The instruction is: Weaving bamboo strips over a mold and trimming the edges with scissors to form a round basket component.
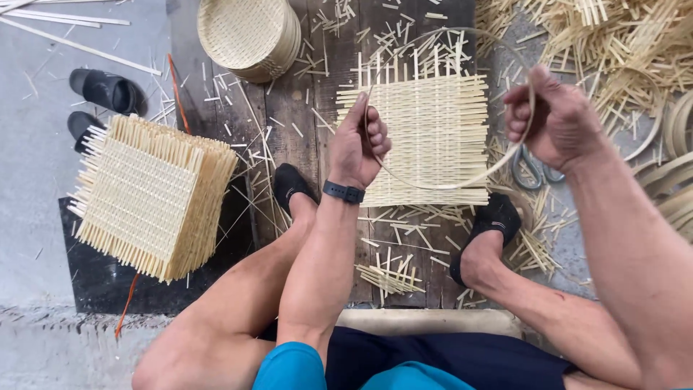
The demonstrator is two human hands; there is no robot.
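- Closest to me are my knees and blue shorts, above a pale low seat edge [426, 321].
- Both hands are well apart, each clamped on one end of a thin bamboo strip [462, 180] bent into a hoop.
- My left hand [361, 144] pinches it over the left edge of the woven mat [433, 137]; my right hand [552, 119] grips it past the mat's right edge.
- That hoop hangs between the hands, above the mat, its long axis left to right; I judge the left hand nearer the mat's middle.
- Pale, flat and springy, it curves smoothly.
- On the wooden board [289, 108], the mat lies flat between my black-socked feet; scissors [530, 170] lie beside it.
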